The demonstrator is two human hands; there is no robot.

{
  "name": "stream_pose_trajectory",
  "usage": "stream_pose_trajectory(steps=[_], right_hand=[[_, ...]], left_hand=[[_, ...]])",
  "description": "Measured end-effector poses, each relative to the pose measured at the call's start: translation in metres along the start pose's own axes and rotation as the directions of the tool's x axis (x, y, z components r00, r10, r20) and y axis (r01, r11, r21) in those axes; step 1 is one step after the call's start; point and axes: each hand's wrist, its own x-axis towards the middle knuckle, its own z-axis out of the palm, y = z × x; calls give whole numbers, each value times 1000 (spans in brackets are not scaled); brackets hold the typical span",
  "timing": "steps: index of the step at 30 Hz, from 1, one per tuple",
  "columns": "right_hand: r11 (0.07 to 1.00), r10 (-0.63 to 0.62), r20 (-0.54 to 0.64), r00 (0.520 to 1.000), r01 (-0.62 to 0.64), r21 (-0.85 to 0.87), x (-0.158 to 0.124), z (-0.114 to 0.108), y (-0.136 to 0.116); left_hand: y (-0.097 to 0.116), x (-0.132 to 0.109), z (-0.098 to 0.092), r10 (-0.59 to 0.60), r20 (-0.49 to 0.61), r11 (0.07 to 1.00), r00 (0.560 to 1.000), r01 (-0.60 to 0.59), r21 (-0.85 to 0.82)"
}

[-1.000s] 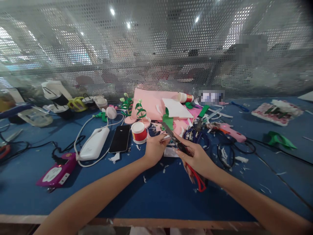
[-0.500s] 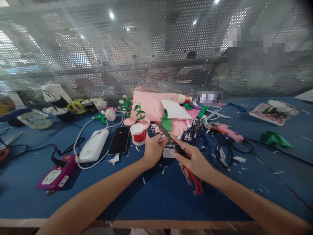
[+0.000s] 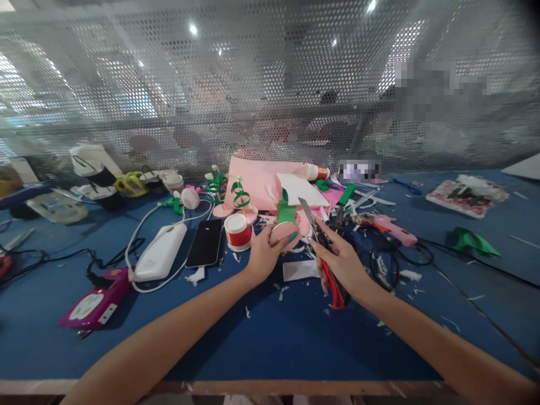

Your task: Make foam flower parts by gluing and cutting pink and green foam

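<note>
My left hand [image 3: 262, 254] pinches a round pink paper disc [image 3: 282, 230] by its left side, thumb on top. A pair of scissors [image 3: 311, 218] with red handles is gripped in my right hand [image 3: 345, 265]; the blades look closed and point up and away, apart from the disc. Just left of my left hand stands a red and white paper cup [image 3: 237, 232]. Below the disc lies a white paper piece [image 3: 298, 270], and green paper [image 3: 286, 212] lies behind it.
Pink sheets [image 3: 257, 183] and white paper [image 3: 300, 190] lie at the back. A phone [image 3: 205, 243], white power bank [image 3: 161, 252] and purple power strip [image 3: 98, 301] sit left. On the right lies a pink glue gun [image 3: 396, 230] with its cord. A perforated metal panel [image 3: 253, 84] stands behind.
The scissors have moved slightly right and down, away from my left hand. The pink disc now shows face-up in my left hand, and more of the white paper below is visible.
</note>
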Motion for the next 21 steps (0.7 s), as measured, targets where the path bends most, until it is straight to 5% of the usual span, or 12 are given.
stream_pose_trajectory(steps=[14, 21], right_hand=[[999, 37, 69, 997, -38, 21, 0, 3, 1], [997, -57, 68, 996, 53, 57, 3, 1, 5]], left_hand=[[-9, 10, 3, -91, 85, 912, 992, 118, -393], [-9, 7, 5, -212, 342, 719, 916, 383, -580]])
